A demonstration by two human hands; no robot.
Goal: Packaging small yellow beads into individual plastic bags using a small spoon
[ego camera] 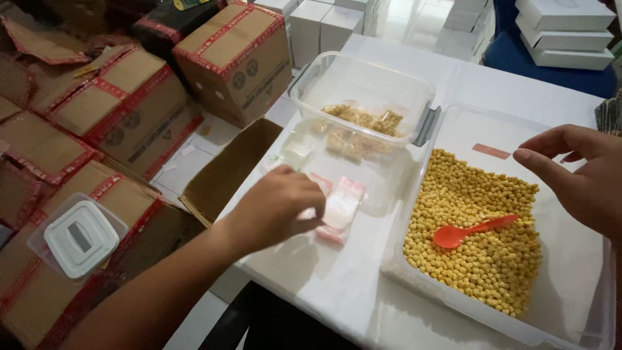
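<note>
My left hand (275, 209) rests on the white table, fingers closed on a small stack of clear plastic bags with red edges (342, 206). My right hand (580, 175) hovers open above the right side of a large clear tub (586, 304), fingers spread and holding nothing. The tub holds a heap of small yellow beans (479, 246) with a red plastic spoon (470, 231) lying on them. Behind the bags stands a smaller clear tub with grey clasps (363, 97), holding several filled packets of beans.
Taped brown cardboard boxes (129, 110) crowd the floor on the left, one open box (223, 172) against the table edge. A small lidded clear container (79, 236) sits on a box. White boxes (562, 32) are stacked at the back.
</note>
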